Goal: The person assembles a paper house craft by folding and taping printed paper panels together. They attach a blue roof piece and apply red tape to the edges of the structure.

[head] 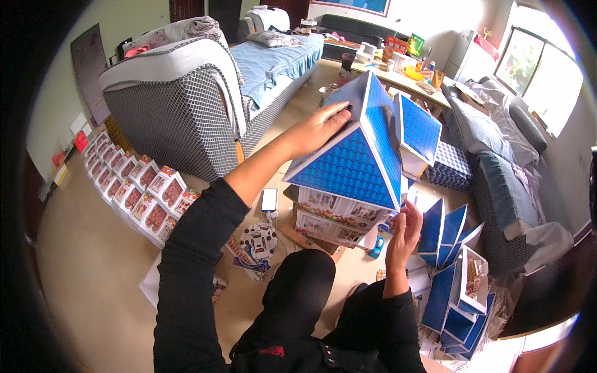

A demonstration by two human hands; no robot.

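Before me stands a model house, apparently cardboard, with a blue tile-patterned roof (347,170) and printed walls (322,221) of windows and flowers. My left hand (322,126) holds the roof from its left slope, with the fingers lying across the white-edged panel. My right hand (405,231) is at the roof's lower right corner, fingers bent; whether it pinches the edge cannot be made out. A smaller blue-roofed part (417,126) is behind the main roof on the right. The house sits on a low wooden support (305,240).
Rows of small printed houses (135,186) stand at left. Several blue roof pieces (450,298) are stacked at right. A phone (269,200), cut-out pieces (256,242) and a blue tape dispenser (376,247) lie on the floor. Beyond are a sofa (172,102) and a cluttered table (401,79).
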